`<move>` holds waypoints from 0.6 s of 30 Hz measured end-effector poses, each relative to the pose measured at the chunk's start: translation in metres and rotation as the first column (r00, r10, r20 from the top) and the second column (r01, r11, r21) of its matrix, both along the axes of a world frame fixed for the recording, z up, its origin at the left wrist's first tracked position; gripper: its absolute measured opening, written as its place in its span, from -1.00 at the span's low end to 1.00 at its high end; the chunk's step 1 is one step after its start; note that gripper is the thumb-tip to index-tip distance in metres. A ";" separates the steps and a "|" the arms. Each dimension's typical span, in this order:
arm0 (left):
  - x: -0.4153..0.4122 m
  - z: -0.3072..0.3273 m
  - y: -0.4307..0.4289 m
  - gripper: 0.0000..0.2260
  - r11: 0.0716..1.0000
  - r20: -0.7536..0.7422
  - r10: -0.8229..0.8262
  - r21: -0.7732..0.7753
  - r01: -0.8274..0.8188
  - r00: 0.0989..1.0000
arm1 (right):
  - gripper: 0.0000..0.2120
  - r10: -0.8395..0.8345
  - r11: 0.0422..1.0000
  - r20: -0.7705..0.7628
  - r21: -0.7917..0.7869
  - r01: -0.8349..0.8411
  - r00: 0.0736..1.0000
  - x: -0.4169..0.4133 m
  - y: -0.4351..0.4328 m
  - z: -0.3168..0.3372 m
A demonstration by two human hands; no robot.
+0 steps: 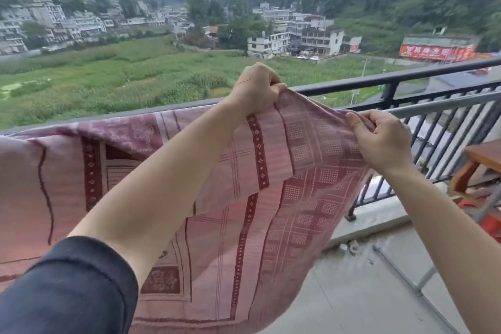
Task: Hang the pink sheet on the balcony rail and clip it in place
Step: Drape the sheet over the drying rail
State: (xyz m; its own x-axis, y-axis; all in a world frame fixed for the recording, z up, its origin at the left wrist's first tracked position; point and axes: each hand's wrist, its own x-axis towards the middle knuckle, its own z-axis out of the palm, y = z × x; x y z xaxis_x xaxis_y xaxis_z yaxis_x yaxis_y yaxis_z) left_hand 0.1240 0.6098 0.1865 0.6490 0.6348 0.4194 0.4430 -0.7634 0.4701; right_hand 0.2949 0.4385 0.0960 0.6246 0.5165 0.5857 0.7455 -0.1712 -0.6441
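The pink sheet [306, 171], patterned with dark red bands and checks, lies draped over the black balcony rail [406, 77] on the left and hangs down toward me. My left hand [256, 89] grips its top edge, bunched and lifted slightly above rail height. My right hand [379, 138] pinches the same edge further right, just in front of a grey metal bar [447, 106] that runs inside the rail. No clip is visible.
A wooden stool or table [482, 160] stands at the right by the railing, with red items under it. A grey pipe frame [401, 271] lies on the concrete balcony floor at lower right. Beyond the rail are fields and buildings.
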 end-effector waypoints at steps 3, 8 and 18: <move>-0.002 -0.022 -0.001 -0.81 0.999 -0.112 0.043 0.020 -0.041 0.993 | -0.73 0.011 1.000 -0.041 -0.013 -0.011 0.999 -0.003 0.008 -0.008; -0.037 -0.034 0.006 -0.69 0.986 -0.347 0.134 -0.044 -0.159 0.928 | -0.71 0.017 0.999 -0.016 -0.050 -0.018 1.000 -0.032 0.021 -0.016; -0.245 -0.064 -0.028 -0.58 0.637 -0.074 0.756 0.316 -0.704 0.651 | -0.48 0.323 0.925 0.324 -0.307 -0.224 0.889 -0.164 0.071 -0.002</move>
